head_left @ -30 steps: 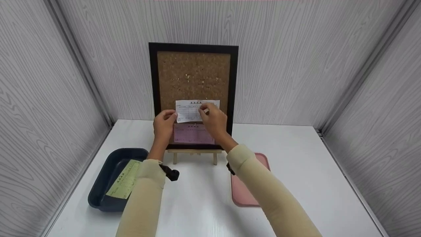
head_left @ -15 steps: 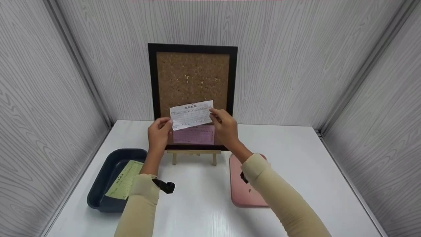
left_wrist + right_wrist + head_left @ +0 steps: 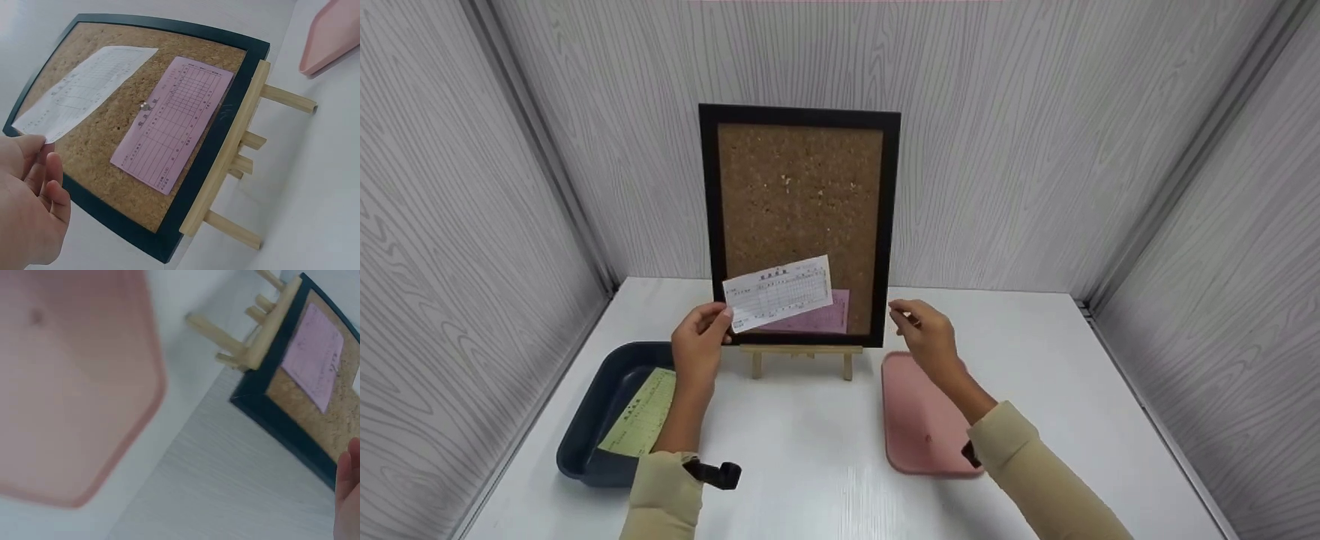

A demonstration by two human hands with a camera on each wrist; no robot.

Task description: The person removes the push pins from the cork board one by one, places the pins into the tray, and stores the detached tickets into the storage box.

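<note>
My left hand pinches a white printed slip by its lower left corner, thumb against fingers. In the head view the tilted slip overlaps a pink slip on the corkboard. A small clear push pin sits at the pink slip's top edge in the left wrist view. To the right of the board's frame is my right hand, thumb and forefinger drawn together. I cannot tell whether something small is between those fingertips. Only part of this hand shows at the right wrist view's edge.
A wooden easel supports the black-framed board. At the left stands a dark blue tray with a green slip in it. A pink tray, holding a tiny object, lies below my right hand. Walls enclose the table's back and sides.
The white slip has come away from the corkboard and moved down and left with my left hand, tilting. My right hand has let go of the slip and moved right, toward the pink tray.
</note>
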